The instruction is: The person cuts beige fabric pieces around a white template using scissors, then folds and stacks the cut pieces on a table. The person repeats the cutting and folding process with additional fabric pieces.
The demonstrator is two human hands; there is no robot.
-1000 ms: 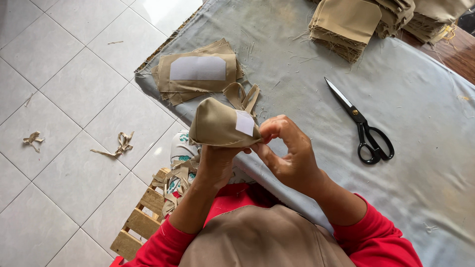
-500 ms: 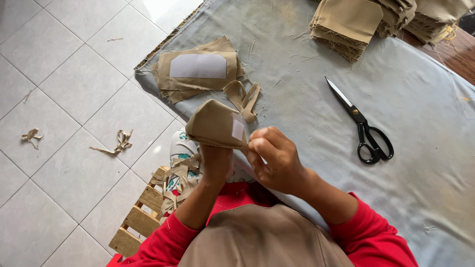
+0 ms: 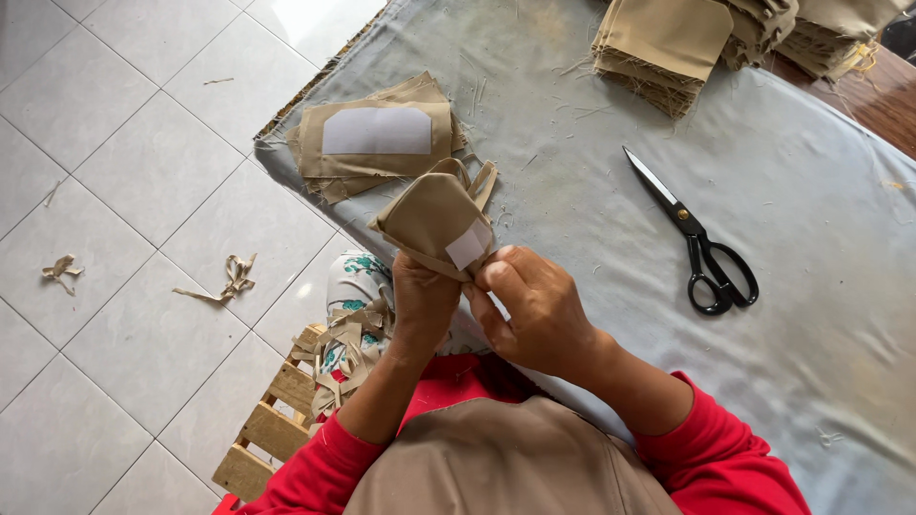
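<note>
two hands on one folded tan piece, held up off the table edge.

i see the left hand (image 3: pixel 423 303) under and behind the folded tan fabric piece (image 3: pixel 434 217), clenched on its lower edge; the right hand (image 3: pixel 534 310) pinches the corner by the white patch (image 3: pixel 468 244), fingers closed on it. the piece lies up and away from both hands, long axis running from that pinched corner up-left toward the flat stack of tan pieces (image 3: pixel 377 143). right hand is nearer the patch. black scissors (image 3: pixel 695 238) lie well apart to the right on the grey cloth-covered table (image 3: pixel 811 210); tan scraps (image 3: pixel 229 278) on the tiled floor.
</note>
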